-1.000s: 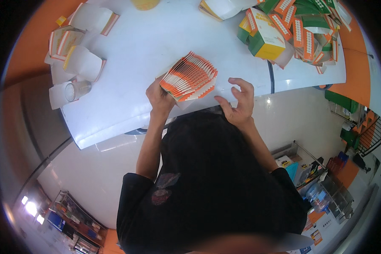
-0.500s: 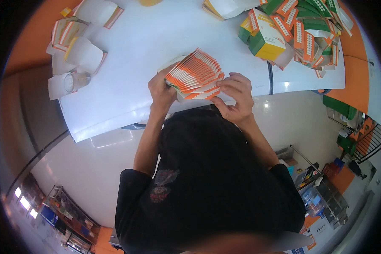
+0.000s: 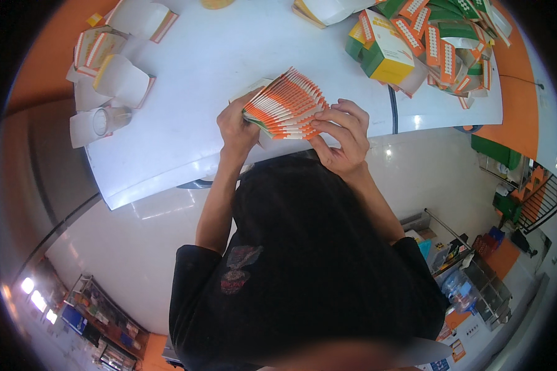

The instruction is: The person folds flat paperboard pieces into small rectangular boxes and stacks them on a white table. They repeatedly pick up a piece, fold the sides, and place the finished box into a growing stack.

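Observation:
A fanned stack of flat orange-and-white cardboard pieces (image 3: 286, 106) is held up over the near edge of the white table. My left hand (image 3: 237, 127) is wrapped round the stack's left end, with green edges showing by its fingers. At the right end, my right hand (image 3: 343, 137) pinches an edge of the stack between thumb and fingertips. The pieces overlap closely and their scalloped edges spread towards the right. Part of a pale card shows behind the left hand.
On the white table (image 3: 185, 80), a heap of green and orange cartons (image 3: 442, 52) lies at the far right beside a yellow-and-green box (image 3: 382, 52). Opened white cartons (image 3: 125, 80) and a clear cup (image 3: 108, 119) sit at the left. Another open carton (image 3: 325, 11) lies at the far edge.
My right thumb and fingers have shifted slightly up along the stack's right edge. The fan's lower right pieces have closed up a little. My left hand keeps its hold.

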The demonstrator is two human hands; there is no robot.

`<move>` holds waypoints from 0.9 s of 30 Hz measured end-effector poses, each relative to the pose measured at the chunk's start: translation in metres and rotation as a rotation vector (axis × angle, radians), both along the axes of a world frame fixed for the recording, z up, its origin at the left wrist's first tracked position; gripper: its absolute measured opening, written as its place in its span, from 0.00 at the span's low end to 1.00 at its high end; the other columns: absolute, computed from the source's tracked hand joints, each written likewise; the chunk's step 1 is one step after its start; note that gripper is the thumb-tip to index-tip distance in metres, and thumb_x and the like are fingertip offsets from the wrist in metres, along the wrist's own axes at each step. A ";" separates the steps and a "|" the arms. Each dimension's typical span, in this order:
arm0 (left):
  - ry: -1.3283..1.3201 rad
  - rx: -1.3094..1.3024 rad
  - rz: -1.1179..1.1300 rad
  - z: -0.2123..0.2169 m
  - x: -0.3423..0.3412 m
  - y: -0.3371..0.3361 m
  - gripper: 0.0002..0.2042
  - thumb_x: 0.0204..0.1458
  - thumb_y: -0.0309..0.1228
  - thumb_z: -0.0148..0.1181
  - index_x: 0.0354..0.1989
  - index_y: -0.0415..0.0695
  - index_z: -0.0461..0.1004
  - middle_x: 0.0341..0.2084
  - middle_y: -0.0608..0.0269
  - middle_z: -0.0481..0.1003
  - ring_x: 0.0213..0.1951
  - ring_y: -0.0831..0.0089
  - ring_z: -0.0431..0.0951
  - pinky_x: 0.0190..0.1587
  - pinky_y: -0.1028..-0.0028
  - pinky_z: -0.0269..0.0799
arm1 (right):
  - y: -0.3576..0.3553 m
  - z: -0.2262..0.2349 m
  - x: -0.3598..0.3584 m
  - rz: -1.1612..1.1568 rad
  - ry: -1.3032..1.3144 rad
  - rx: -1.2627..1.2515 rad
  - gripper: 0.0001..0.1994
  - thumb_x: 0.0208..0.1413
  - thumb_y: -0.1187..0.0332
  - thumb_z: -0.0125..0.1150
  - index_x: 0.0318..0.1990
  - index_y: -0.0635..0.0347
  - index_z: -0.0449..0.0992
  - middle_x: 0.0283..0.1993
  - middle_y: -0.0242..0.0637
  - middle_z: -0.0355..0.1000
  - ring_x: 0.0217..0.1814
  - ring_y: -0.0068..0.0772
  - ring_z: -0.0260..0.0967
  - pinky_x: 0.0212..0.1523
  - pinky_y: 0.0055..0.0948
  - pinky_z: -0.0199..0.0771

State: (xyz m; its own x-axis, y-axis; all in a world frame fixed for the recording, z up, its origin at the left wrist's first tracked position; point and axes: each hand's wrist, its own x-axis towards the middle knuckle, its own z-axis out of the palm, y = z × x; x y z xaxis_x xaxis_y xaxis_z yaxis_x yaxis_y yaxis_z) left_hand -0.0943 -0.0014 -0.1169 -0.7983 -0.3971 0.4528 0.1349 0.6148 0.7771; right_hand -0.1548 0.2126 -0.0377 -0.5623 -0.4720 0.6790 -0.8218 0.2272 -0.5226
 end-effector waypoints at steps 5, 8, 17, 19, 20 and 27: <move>0.039 0.017 -0.015 0.001 0.000 0.002 0.17 0.45 0.22 0.71 0.46 0.42 0.81 0.39 0.55 0.85 0.38 0.58 0.86 0.41 0.69 0.81 | -0.001 0.003 0.001 -0.020 -0.033 0.004 0.16 0.45 0.71 0.77 0.44 0.56 0.84 0.48 0.36 0.76 0.53 0.39 0.69 0.61 0.46 0.67; 0.044 -0.001 -0.014 0.001 0.001 0.002 0.18 0.44 0.22 0.71 0.46 0.41 0.81 0.39 0.54 0.85 0.38 0.58 0.86 0.41 0.68 0.81 | -0.001 0.005 0.002 -0.018 -0.018 0.071 0.17 0.45 0.70 0.76 0.46 0.54 0.84 0.47 0.35 0.74 0.53 0.38 0.68 0.62 0.46 0.66; 0.035 -0.019 -0.019 -0.002 -0.001 0.000 0.18 0.44 0.24 0.72 0.47 0.42 0.82 0.39 0.55 0.85 0.38 0.59 0.86 0.42 0.68 0.81 | -0.005 0.004 0.000 -0.018 -0.002 0.051 0.18 0.45 0.70 0.77 0.46 0.53 0.84 0.51 0.35 0.75 0.55 0.37 0.69 0.65 0.45 0.62; 0.035 -0.014 -0.024 -0.002 -0.001 -0.001 0.18 0.44 0.25 0.72 0.47 0.42 0.82 0.39 0.55 0.85 0.38 0.59 0.86 0.42 0.68 0.81 | -0.006 0.004 0.000 -0.019 0.003 0.029 0.18 0.45 0.70 0.77 0.46 0.54 0.83 0.52 0.35 0.76 0.55 0.37 0.69 0.65 0.46 0.62; 0.037 -0.015 -0.023 -0.001 -0.001 0.000 0.18 0.44 0.25 0.72 0.47 0.42 0.82 0.39 0.55 0.85 0.39 0.59 0.86 0.42 0.68 0.81 | -0.006 0.004 0.000 -0.016 -0.021 0.034 0.18 0.45 0.70 0.77 0.46 0.54 0.83 0.52 0.35 0.76 0.55 0.37 0.69 0.65 0.46 0.62; 0.042 -0.024 -0.026 0.003 -0.001 0.003 0.18 0.44 0.25 0.72 0.47 0.42 0.82 0.40 0.55 0.85 0.38 0.59 0.86 0.42 0.68 0.81 | -0.002 0.007 0.001 -0.020 -0.084 0.076 0.20 0.45 0.71 0.76 0.48 0.54 0.82 0.49 0.34 0.74 0.54 0.37 0.69 0.66 0.50 0.62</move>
State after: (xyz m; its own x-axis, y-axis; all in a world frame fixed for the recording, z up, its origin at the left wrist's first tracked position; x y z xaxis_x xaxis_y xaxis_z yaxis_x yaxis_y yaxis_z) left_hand -0.0950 0.0013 -0.1142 -0.7884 -0.3651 0.4951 0.1829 0.6294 0.7553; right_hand -0.1534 0.2103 -0.0310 -0.6255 -0.5086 0.5917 -0.7707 0.2842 -0.5704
